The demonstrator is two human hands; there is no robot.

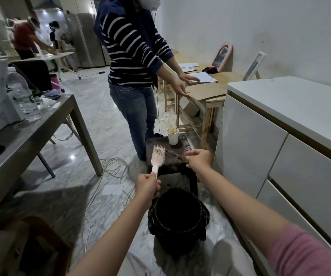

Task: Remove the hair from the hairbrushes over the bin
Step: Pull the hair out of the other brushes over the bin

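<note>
My left hand (147, 187) grips the handle of a pale pink hairbrush (157, 156), held upright with its bristle head above the left edge of a dark stool (167, 156). Brown hair is caught among the bristles near the top. My right hand (198, 160) is closed over the stool's right side; whether it pinches a thin dark object with a red tip (173, 152) lying there, I cannot tell. A black bin (177, 220) with a dark liner stands on the floor below and between my arms, in front of the stool.
A paper cup (173, 136) stands at the stool's far edge. A person in a striped top (132, 56) stands just beyond it. A grey table (41, 124) is left, white cabinets (270, 156) right, cables (112, 166) lie on the marble floor.
</note>
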